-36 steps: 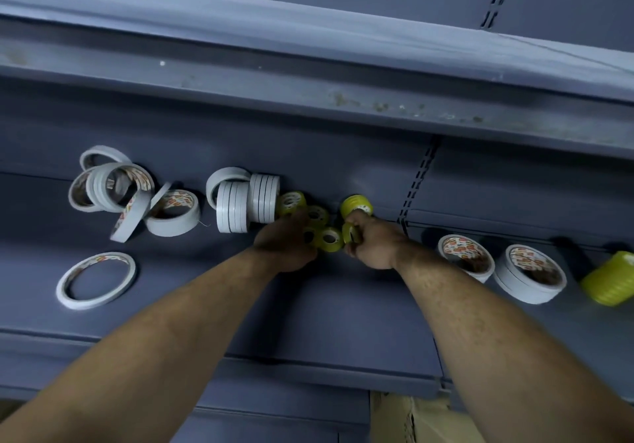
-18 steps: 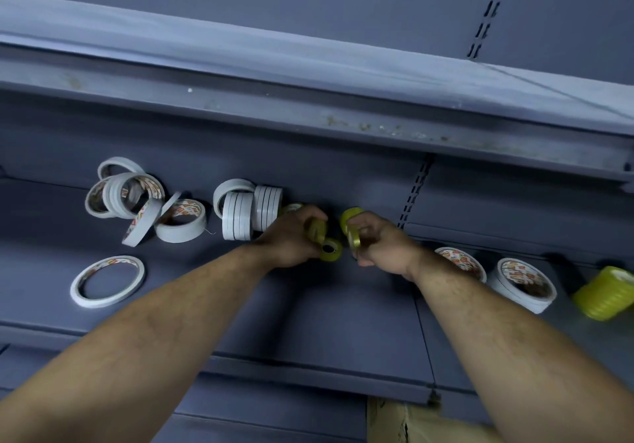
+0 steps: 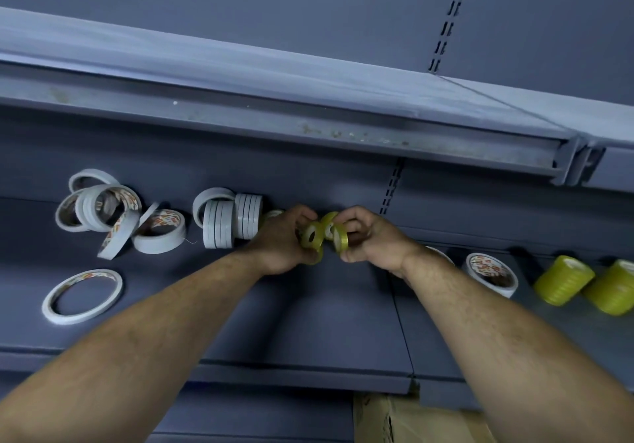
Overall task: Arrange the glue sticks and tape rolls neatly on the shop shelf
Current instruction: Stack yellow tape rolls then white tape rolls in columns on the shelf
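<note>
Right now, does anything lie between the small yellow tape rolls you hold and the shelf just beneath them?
Nothing visible does. The left hand and right hand hold the small yellow tape rolls over bare grey metal shelf; the upright white tape rolls stand off to the left.

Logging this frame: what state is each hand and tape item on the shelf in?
Left hand: grips small yellow tape rolls.
Right hand: pinches thin yellow tape roll.
Row of white tape rolls: standing on edge, side by side.
Pile of white tape rolls: jumbled, some leaning.
Thin white tape ring: lying flat, apart.
Yellow tape stacks: lying on their sides.
</note>
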{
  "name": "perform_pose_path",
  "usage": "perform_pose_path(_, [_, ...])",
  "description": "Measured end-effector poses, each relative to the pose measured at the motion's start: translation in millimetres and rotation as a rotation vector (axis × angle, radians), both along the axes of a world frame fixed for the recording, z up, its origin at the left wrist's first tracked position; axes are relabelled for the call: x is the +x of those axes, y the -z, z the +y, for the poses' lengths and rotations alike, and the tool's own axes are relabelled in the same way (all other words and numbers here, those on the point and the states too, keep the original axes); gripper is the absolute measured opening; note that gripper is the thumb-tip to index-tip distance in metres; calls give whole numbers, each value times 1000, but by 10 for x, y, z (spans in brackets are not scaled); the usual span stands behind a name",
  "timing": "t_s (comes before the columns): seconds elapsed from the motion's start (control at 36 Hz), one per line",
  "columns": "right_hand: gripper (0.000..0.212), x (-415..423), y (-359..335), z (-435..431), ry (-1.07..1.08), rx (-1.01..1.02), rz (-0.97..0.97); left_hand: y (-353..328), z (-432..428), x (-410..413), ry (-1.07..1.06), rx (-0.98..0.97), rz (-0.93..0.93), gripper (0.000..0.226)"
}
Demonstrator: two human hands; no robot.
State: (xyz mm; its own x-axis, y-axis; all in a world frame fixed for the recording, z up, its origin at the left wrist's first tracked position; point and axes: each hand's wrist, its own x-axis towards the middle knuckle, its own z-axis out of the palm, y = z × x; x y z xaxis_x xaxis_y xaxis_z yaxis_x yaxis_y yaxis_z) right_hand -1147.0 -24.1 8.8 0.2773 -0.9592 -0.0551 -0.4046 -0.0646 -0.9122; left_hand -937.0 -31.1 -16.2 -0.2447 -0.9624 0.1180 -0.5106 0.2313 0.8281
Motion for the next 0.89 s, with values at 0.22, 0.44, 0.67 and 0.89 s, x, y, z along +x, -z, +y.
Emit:
perform_pose_path(0.22, [49,-145,-89,101,-35,289,-467,-60,26,10,-60,-106,-29,54])
perform_pose_path(0.44, [48,-143,-169,163,0,435,-657,-59,44,23,-36,-142,-61,53])
perform_pose_path(0.67, [33,-86,-160,203,53,423,-604,-67,69,44,-27,-156,-97,56])
perform_pose_path(0.89, [55,-25,-11,245,255,-18,40,-41,58,-12,-18,-226,-155,64])
